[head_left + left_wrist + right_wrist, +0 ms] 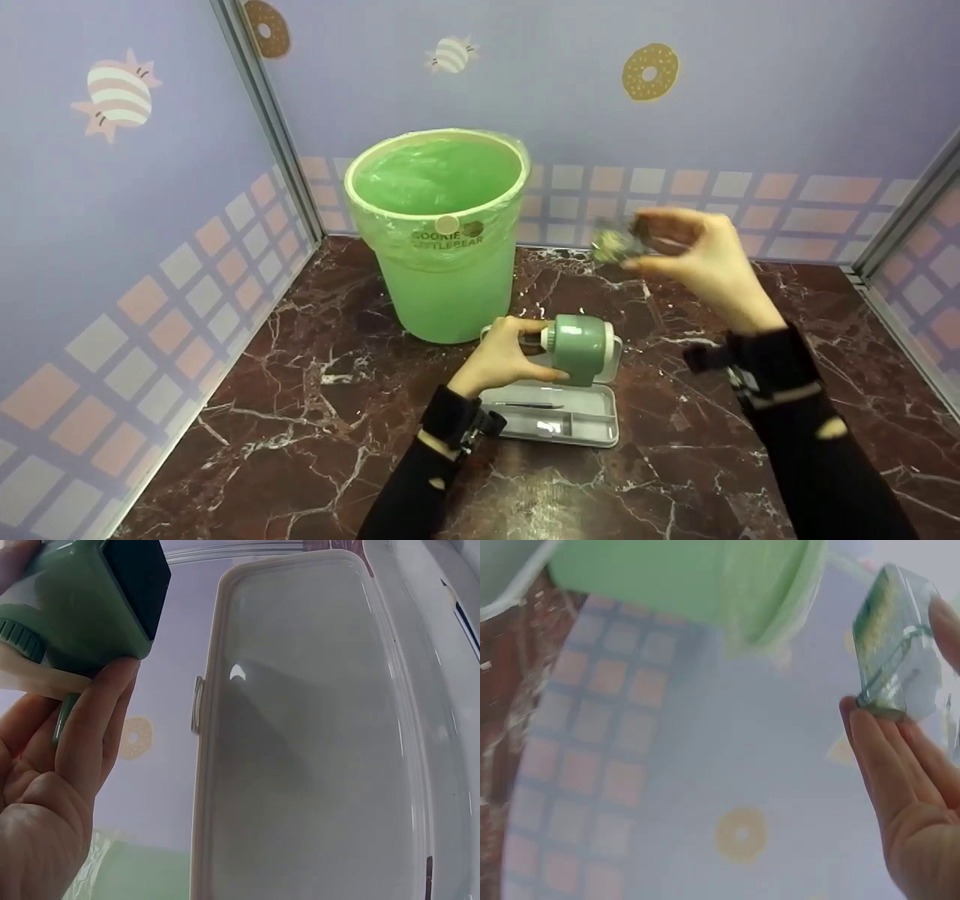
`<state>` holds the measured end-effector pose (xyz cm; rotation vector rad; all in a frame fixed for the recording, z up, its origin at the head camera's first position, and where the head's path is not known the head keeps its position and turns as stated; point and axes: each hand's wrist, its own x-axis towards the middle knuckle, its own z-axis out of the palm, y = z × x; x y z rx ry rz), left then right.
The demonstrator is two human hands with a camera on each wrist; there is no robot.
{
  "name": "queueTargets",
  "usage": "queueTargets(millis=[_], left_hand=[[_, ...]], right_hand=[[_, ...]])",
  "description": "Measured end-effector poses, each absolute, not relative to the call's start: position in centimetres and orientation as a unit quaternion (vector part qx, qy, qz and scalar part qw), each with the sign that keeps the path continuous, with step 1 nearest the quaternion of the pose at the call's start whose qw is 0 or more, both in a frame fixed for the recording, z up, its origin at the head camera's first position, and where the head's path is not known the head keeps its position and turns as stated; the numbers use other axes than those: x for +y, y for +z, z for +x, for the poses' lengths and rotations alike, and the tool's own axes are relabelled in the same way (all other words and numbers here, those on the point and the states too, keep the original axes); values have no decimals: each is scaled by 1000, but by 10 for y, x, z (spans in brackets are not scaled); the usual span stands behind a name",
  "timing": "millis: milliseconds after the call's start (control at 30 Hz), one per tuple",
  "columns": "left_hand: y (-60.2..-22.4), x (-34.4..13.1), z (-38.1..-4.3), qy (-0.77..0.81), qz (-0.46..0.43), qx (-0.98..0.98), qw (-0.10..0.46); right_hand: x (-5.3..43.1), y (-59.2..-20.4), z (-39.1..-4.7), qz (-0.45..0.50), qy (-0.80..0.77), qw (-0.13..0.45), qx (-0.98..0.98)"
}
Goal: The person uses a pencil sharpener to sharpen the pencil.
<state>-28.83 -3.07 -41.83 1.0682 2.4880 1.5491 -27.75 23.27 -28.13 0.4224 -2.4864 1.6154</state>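
My left hand [499, 360] grips a green pencil sharpener [581, 346] above an open pencil case [596, 436]. In the left wrist view, fingers curl about the white and green end of the sharpener [90, 611], which hangs tilted. Up to the right, my right hand [705, 251] pinches a clear shavings drawer [611, 244], blurred in the head view. Yellowish shavings show inside the drawer [885, 630] in the right wrist view. A dark pencil [525, 406] lies in the case's upper compartment. The case lid is partly hidden behind the sharpener and left hand.
A green trash bin [450, 292] with a clear plastic liner stands behind the case, to the left of the drawer. White bits [532, 311] are scattered on the dark marble-patterned tabletop [300, 450] beside the bin. Patterned panels [750, 112] enclose the back and sides.
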Motion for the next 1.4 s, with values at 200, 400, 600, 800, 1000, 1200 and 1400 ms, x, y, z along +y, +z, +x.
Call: queueTargets(millis=[200, 400, 600, 800, 1000, 1200, 1400], left_hand=[[-422, -31, -287, 493, 345, 798, 17], [-427, -31, -284, 486, 331, 808, 30], [-431, -31, -283, 503, 337, 795, 42], [-434, -34, -283, 504, 340, 792, 54], [-432, -31, -285, 515, 363, 774, 67], [-432, -26, -286, 494, 379, 781, 45], [-430, -19, -286, 473, 389, 790, 31]], right_hand=[[175, -263, -314, 157, 551, 105, -813], [124, -266, -336, 165, 532, 121, -822], [92, -262, -356, 173, 477, 147, -849], [68, -252, -364, 183, 401, 160, -883], [53, -245, -365, 228, 276, 184, -915], [47, -245, -369, 297, 141, 240, -913], [54, -240, -376, 340, -25, 298, -891]])
